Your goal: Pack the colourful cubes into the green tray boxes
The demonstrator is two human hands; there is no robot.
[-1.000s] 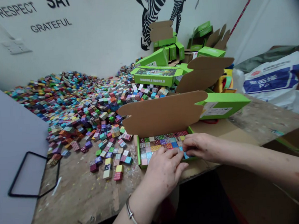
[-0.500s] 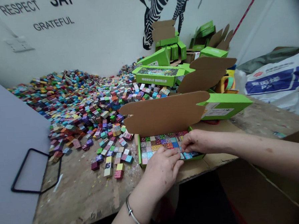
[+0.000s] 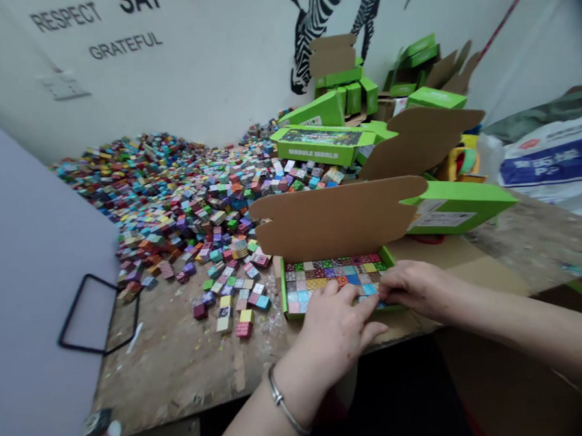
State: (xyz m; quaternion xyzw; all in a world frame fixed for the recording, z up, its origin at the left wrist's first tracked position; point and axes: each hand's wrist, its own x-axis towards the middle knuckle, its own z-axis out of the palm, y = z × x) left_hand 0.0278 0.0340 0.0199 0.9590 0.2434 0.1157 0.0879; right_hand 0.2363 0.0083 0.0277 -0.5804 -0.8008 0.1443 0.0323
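An open green cardboard box (image 3: 284,290) lies near the table's front edge, with its brown lid (image 3: 340,217) standing up behind it. Rows of small patterned blocks (image 3: 318,283) fill the box closely. My left hand (image 3: 334,325) rests over the front of these blocks, its fingers stretched and apart, hiding some of them. At the right front corner of the box, my right hand (image 3: 410,290) has its fingers pressed together low against the blocks. Whatever is between those fingertips is hidden.
A large heap of loose blocks (image 3: 182,184) spreads along the wall, with a few blocks (image 3: 245,324) left of the box. More green boxes (image 3: 317,150) stand behind. A black wire frame (image 3: 65,318) sits at left, a white-and-blue bag (image 3: 551,162) at right.
The view has shifted, so the scene sits farther right. My right hand has drawn back toward the box's right front corner, uncovering blocks behind it. The left hand's fingers have spread wider.
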